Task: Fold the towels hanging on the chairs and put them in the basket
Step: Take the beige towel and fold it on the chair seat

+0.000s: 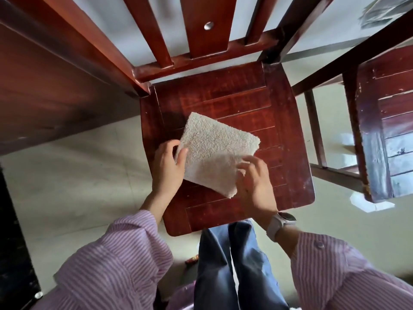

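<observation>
- Folded towel (214, 151) lies on chair seat (257, 104), near front-left.
- L hand (168, 166) pinches its left edge, thumb on top.
- R hand (254, 182) w/ curled fingers at its right edge; grip unclear.

Soft daylight, fairly bright, falls from beyond the right hand (254, 184), where the floor (348, 139) shows pale glare patches. The left hand (167, 168) shades the near edge of the towel (214, 148). Wide-angle distortion bends the chair (290, 130) rails far above both hands. Left of the left hand the wood is dim and blurred; sleeves nearest the camera are soft
</observation>
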A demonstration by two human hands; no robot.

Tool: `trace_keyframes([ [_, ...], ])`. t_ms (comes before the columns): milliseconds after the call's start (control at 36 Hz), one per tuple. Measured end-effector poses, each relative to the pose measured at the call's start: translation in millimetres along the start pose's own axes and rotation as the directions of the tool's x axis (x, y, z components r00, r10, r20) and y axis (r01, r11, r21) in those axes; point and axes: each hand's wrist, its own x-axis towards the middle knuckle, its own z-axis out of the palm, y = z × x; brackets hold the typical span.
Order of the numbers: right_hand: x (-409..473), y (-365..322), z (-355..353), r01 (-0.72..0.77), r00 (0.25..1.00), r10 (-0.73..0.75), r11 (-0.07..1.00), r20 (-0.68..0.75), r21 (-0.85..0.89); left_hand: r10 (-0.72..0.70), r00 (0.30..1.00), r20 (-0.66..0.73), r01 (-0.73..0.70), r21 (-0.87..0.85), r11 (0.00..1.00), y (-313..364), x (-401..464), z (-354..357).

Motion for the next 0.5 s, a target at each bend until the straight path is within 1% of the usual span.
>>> trace_keyframes([
  [28,1.0,-3.6,-2.5,-0.127,0.987,0.133,0.989,-0.085,0.079,-0.032,0.999,-0.003,0.032,-0.003,0.999,1.8,5.1,0.6],
  [56,3.2,-8.0,-4.9,-0.281,0.946,0.303,0.944,-0.118,0.173,-0.063,0.998,0.001,0.063,-0.012,0.998,2.5,10.2,1.7],
  [83,6.0,-10.3,-5.9,-0.443,0.875,0.476,0.861,-0.088,0.25,-0.096,0.995,0.014,0.096,-0.018,0.995,4.5,14.6,2.1],
  [111,9.2,-10.2,-5.6,-0.585,0.788,0.616,0.757,-0.019,0.291,-0.119,0.993,0.028,0.119,-0.012,0.993,5.6,18.3,3.2],
  [139,11.5,-8.8,-4.8,-0.666,0.726,0.687,0.688,0.037,0.289,-0.137,0.99,0.045,0.136,0.015,0.991,6.8,21.0,3.8],
  [167,13.4,-8.7,-3.4,-0.699,0.7,0.709,0.66,0.078,0.275,-0.145,0.988,0.061,0.142,0.045,0.989,6.6,23.1,5.5],
  [222,17.1,-8.3,1.5,-0.703,0.703,0.701,0.66,0.119,0.264,-0.166,0.981,0.101,0.157,0.09,0.983,8.7,24.4,7.4],
  [306,25.3,-9.5,8.7,-0.717,0.687,0.705,0.617,0.177,0.324,-0.218,0.965,0.145,0.203,0.11,0.973,15.3,26.0,8.1],
  [361,29.9,-9.1,9.9,-0.701,0.698,0.691,0.604,0.189,0.378,-0.248,0.953,0.176,0.236,0.088,0.968,20.1,27.7,7.3],
  [444,33.4,-10.0,5.2,-0.704,0.68,0.703,0.546,0.21,0.453,-0.28,0.923,0.263,0.285,0.019,0.958,21.9,29.4,5.8],
  [500,32.4,-10.2,-2.5,-0.698,0.68,0.707,0.544,0.193,0.466,-0.305,0.901,0.307,0.333,-0.041,0.942,24.5,27.1,2.0],
])
